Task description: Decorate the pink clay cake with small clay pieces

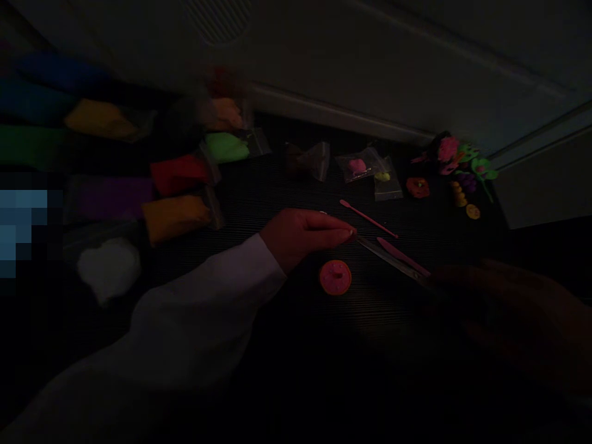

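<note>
In the dim head view my left hand (305,237), in a white sleeve, pinches thumb and fingers together. Something tiny shows at the fingertips, too small to name. My right hand (522,308) lies in deep shadow, closed round the handles of a pair of scissors (391,259). The scissor blades point left, their tips at my left fingertips. Just below my left hand sits a round pink clay disc (335,277) with an orange rim, small dots and a short stub in its middle. Close behind the blades lie a pink modelling knife (402,256) and a thin pink tool (367,217).
Bags of coloured clay fill the left side, among them orange (176,219), red (178,174), green (227,148) and white (108,268). Small bags with pink (357,165) and yellow clay (382,176) lie at the back. Clay flowers (448,151) stand back right, before a pale wall (324,68).
</note>
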Demonstrator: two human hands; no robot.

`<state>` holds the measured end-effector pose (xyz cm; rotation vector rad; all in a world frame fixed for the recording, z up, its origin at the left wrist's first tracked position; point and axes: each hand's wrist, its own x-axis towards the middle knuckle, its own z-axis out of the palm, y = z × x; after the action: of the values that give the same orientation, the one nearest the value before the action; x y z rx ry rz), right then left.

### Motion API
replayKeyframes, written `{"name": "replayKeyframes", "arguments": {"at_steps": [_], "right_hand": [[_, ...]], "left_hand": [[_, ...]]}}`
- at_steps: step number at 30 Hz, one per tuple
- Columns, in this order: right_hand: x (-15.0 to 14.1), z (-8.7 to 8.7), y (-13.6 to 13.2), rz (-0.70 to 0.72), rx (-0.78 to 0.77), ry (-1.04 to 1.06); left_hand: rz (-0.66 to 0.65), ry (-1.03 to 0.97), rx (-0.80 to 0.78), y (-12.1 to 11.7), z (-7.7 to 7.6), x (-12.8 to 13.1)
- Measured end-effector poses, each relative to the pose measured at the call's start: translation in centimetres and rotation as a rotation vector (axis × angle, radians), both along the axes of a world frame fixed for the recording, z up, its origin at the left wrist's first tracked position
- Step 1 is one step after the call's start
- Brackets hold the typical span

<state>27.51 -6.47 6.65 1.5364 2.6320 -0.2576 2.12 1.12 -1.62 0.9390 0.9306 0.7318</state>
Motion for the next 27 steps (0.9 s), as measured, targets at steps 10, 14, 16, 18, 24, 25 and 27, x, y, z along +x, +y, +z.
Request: {"name": "replayKeyframes", "arguments": {"at_steps": [10, 14, 16, 18, 24, 25, 27], "right_hand": [[0.37, -0.12, 0.47, 0.013, -0.041, 0.107], [0.27, -0.01, 0.69, 0.003, -0.064, 0.124], [0.20, 0.02, 0.70, 0.002, -0.056, 0.127], [0.12, 0.03, 0.67, 0.002, -0.051, 0.119], [-0.25, 0.15, 0.57, -0.014, -0.072, 0.126], [-0.31, 0.20, 0.55, -0.016, -0.075, 0.118], [-0.42, 0.29, 0.49, -0.027, -0.077, 0.104]], "left_hand": [[-0.063, -0.004, 0.065, 0.22, -0.22, -0.24], [-0.076, 0.015, 0.078, 0.24, -0.13, -0.26], [-0.073, 0.020, 0.083, 0.24, -0.14, -0.24], [-0.065, 0.033, 0.091, 0.22, -0.16, -0.22], [-0.100, 0.150, 0.164, 0.21, 0.16, -0.39], [-0.112, 0.176, 0.185, 0.23, 0.24, -0.44], [-0.148, 0.218, 0.223, 0.25, 0.37, -0.54]]}}
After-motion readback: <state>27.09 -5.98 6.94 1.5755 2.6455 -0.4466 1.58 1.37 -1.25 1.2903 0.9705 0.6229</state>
